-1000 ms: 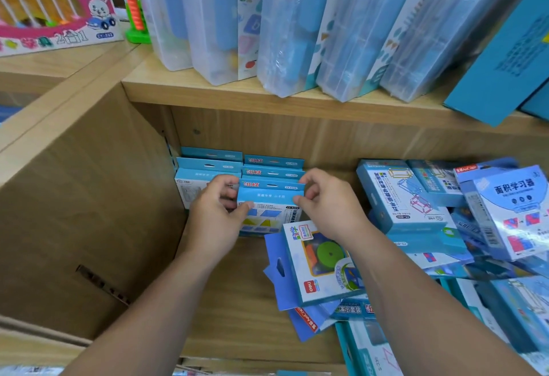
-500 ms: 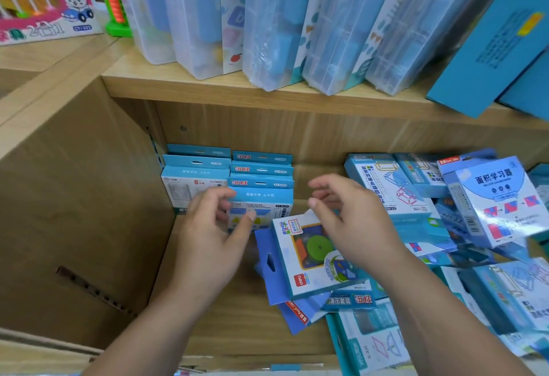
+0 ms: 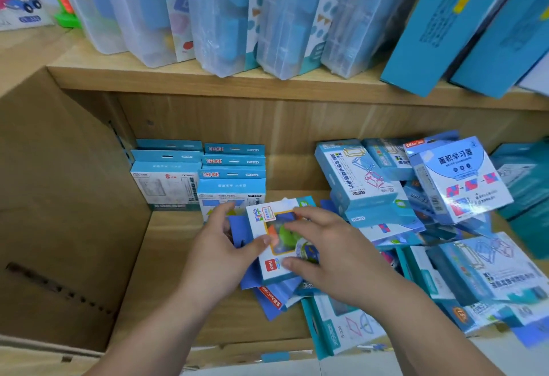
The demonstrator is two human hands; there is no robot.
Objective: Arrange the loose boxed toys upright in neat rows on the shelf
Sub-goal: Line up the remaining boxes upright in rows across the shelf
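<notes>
Windowed box: white face, blue edges, orange-framed window over green and orange pieces, red logo patch; upright boxes: light blue tops, white fronts, some red lettering; tilted box: white and blue, red-and-blue shapes; shelf: pale wood grain; clear cases: blue contents

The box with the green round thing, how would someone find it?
Look at the lower wooden shelf, between the neat upright rows back left and the messy pile on the right. The left hand and right hand hold one box there. Only it has a white front with an orange-framed window showing green and orange pieces.
</notes>
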